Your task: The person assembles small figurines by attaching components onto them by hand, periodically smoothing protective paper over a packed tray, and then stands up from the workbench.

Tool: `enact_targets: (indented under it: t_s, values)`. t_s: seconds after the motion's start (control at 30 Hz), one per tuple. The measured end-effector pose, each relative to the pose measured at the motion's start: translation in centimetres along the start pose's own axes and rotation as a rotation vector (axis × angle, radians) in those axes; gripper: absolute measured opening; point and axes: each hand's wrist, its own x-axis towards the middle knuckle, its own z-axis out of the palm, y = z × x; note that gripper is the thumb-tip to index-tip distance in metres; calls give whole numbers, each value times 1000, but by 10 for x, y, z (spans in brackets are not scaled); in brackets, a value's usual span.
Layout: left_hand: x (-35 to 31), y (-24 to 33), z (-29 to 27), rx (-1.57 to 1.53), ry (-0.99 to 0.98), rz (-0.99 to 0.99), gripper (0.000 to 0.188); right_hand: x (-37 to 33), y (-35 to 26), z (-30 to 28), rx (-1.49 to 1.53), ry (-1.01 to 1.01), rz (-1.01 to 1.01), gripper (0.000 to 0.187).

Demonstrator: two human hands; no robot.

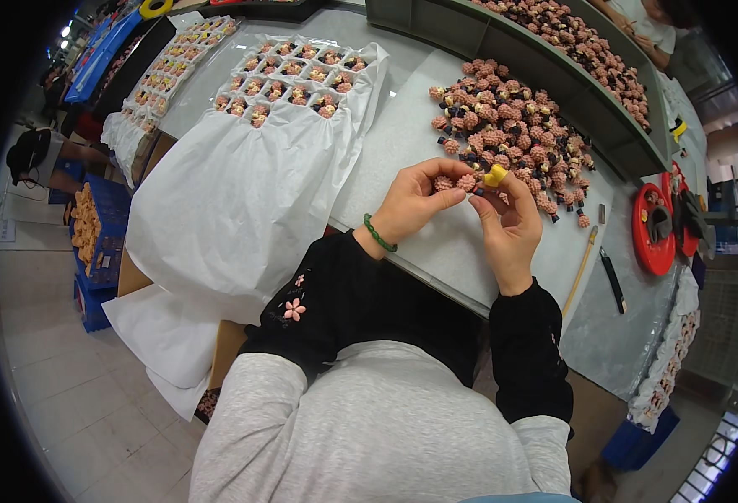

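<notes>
My left hand [415, 201], with a green bead bracelet [375, 235] at its wrist, is closed on small figurines [443, 184] with bumpy pink hair. Two pink heads show between its thumb and curled fingers. Opposite it, my right hand [511, 243] is closed, thumb and forefinger at the right-hand figurine [466, 183]. A yellow wrap [495, 175] covers that forefinger's tip. The contact is partly hidden by the fingers. Just beyond both hands lies a loose pile of similar figurines [511, 126] with pink heads and dark bases, on a white work surface [394, 159].
A grey-green bin [470, 38] of figurines stands behind the pile. At left, a compartment tray [289, 80] holds figurines, with white paper [226, 201] draped toward me. A wooden stick [580, 272] and black-handled tool [612, 281] lie right, near a red dish [652, 243]. Another person's arm [629, 29] shows top right.
</notes>
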Motion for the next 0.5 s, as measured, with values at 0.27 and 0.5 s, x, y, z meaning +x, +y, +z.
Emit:
enact_targets:
  t_s: [0.27,0.5]
  values:
    - [-1,-2,-2,4,-1,-16,33,0,-4,2,-56,14,41,37]
    - [4,-4,-3,-149,65,-7,37,0,1,-2,-27,18,84,24]
